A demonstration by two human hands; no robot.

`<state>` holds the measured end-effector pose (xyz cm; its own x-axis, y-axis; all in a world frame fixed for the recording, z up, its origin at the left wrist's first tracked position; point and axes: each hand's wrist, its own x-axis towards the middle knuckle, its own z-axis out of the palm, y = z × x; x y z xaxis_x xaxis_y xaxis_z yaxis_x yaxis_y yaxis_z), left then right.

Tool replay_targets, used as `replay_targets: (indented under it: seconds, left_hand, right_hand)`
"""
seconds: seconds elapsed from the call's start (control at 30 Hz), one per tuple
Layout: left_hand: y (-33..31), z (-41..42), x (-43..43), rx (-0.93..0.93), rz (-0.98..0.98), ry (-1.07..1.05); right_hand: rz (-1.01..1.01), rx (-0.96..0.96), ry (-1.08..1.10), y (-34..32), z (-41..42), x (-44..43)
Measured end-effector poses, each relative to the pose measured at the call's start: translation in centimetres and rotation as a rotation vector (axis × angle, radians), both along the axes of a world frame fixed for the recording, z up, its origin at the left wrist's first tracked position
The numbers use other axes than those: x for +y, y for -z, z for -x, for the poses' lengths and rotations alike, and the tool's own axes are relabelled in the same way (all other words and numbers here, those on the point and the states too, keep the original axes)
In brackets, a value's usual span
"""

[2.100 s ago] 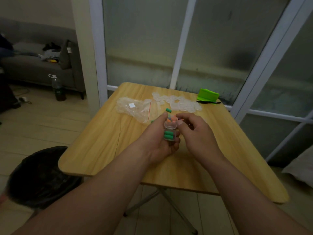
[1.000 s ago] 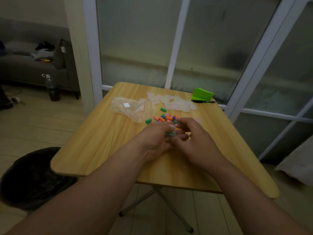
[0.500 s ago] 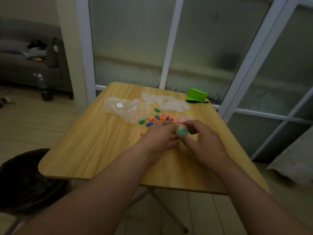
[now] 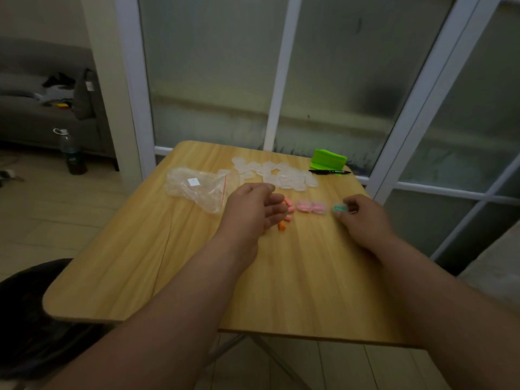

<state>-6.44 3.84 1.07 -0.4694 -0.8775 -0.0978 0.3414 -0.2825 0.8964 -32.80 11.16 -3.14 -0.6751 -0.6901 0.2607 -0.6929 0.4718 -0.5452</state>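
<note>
Over the wooden folding table, the left hand hangs with fingers loosely bent above the loose earplugs, orange and pink, gripping nothing I can see. The right hand pinches a small clear case of green earplugs in its fingertips, low at the tabletop, just right of two pink-filled cases. Further back: a crumpled zip bag, a heap of empty clear cases, a black marker and a green holder.

A home living room: grey sofa, folding table, frosted glass doors.
</note>
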Motion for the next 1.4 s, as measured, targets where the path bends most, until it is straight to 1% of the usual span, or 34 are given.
replay_targets:
  seconds: [0.4, 0.57, 0.67, 0.8, 0.93, 1.07, 1.17, 1.23, 1.4]
  left_hand:
    - [-0.3, -0.5, -0.8, 0.008, -0.043, -0.029]
    - [-0.4, -1.0, -1.2, 0.004, -0.050, -0.046]
    - [-0.4, -1.5, -1.9, 0.006, -0.032, -0.061]
    - [-0.9, -2.1, -2.9, 0.012, 0.014, -0.036]
    - [-1.2, -2.8, -4.4, 0.102, -0.025, -0.085]
    - [-1.3, -2.9, -5.4, 0.164, -0.092, -0.127]
    - [-1.3, -3.0, -5.8, 0.174, -0.109, -0.136]
    - [-1.3, -3.0, -5.9, 0.175, -0.111, -0.133]
    - [-1.3, -3.4, -5.9, 0.168, -0.089, -0.113]
  right_hand:
    - [-0.035, -0.004, -0.060, 0.0, -0.7, -0.1]
    - [0.027, -0.067, 0.004, -0.5, -1.1, -0.1]
    - [0.059, -0.004, -0.014, -1.2, -1.7, -1.2]
    - [0.016, 0.096, -0.100, -2.6, -3.1, -4.4]
    - [-0.054, 0.178, -0.170, -3.4, -4.0, -8.2]
    - [-0.212, 0.336, -0.190, -3.4, -4.5, -11.2]
    - [-0.382, 0.456, -0.211, -3.3, -4.9, -12.5]
    - [-0.443, 0.504, -0.208, -3.2, -4.9, -13.0]
    - [-0.408, 0.539, -0.201, -3.6, -4.7, -13.4]
